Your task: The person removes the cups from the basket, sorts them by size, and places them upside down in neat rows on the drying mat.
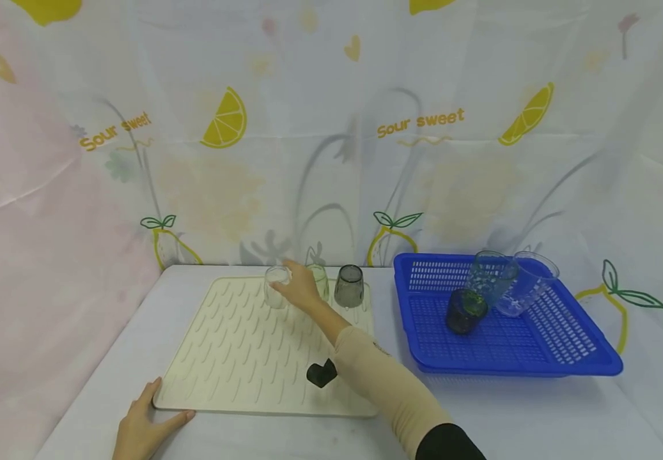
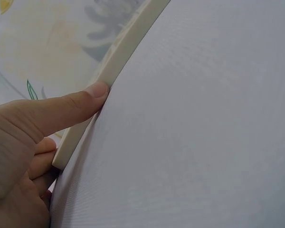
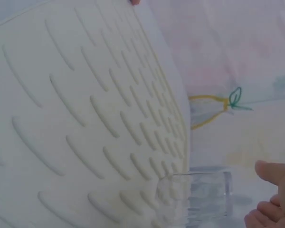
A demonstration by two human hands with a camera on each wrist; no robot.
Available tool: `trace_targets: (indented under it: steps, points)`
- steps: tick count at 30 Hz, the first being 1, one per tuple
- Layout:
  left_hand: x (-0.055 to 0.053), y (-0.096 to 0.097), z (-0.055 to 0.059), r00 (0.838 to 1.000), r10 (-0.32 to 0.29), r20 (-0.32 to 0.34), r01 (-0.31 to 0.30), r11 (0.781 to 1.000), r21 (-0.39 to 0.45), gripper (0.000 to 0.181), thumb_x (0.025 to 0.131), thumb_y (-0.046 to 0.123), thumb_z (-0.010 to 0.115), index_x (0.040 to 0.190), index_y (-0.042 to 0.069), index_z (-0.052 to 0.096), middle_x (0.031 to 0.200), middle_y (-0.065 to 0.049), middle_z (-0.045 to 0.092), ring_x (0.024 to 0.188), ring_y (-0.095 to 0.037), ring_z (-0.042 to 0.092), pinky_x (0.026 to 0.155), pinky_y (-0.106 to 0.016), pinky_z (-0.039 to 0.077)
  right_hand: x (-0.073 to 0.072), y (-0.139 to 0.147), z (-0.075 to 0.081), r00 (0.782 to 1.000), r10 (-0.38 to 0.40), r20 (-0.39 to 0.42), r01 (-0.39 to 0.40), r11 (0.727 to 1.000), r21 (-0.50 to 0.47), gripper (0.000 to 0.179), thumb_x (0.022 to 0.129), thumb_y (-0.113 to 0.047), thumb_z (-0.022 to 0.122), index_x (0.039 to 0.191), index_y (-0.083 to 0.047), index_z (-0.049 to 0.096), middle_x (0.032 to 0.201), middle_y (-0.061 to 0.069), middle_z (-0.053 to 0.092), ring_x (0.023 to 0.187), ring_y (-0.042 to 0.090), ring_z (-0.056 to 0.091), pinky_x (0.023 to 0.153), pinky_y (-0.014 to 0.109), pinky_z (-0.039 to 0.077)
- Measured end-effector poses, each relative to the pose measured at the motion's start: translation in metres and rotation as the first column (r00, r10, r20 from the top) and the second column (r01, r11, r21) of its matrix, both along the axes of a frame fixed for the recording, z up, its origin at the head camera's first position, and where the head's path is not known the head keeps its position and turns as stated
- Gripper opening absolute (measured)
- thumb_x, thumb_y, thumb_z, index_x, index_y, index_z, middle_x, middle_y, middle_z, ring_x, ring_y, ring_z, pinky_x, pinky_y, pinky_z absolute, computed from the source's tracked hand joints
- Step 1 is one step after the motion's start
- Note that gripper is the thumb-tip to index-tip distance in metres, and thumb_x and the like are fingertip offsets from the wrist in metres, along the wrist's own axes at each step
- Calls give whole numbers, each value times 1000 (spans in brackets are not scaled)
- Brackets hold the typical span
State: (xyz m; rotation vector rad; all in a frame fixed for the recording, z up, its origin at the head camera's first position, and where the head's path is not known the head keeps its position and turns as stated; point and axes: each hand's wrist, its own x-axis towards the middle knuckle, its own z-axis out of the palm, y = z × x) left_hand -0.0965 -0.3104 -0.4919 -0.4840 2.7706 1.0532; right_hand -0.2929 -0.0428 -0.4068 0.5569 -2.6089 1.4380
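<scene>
A cream ridged drying mat lies on the white table. My left hand holds its near left corner, the thumb against the front edge and the fingers at the left side. Along the mat's far edge stand a clear glass, a greenish glass partly behind my hand, and a dark grey glass. My right hand is over the clear glass in the head view. In the right wrist view, a gap shows between that hand and the clear glass.
A blue plastic basket stands to the right of the mat. Inside it are a dark glass, a bluish patterned glass and a tall clear glass, leaning close together. Behind the table hangs a lemon-print cloth.
</scene>
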Motion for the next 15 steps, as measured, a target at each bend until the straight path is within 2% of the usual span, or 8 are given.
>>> trace_targets:
  steps: [7,15]
  points:
    - [-1,-1,-1,1000,-3,11,3,1000,4,110,75,46,75,145,-8,8,147,-37,2,128,-64,6,102,-74,11,12,25,10,993,115,7,-114,990,-84,53,85,-16,71,130,3,51,133,19,53,122,34,52,100,36,47]
    - [-1,0,0,1000,-4,13,4,1000,-1,110,76,45,75,145,-9,8,147,-37,1,127,-65,4,102,-74,11,23,53,12,988,156,10,-151,973,-173,53,85,-13,71,128,9,49,130,26,53,120,37,52,101,35,46]
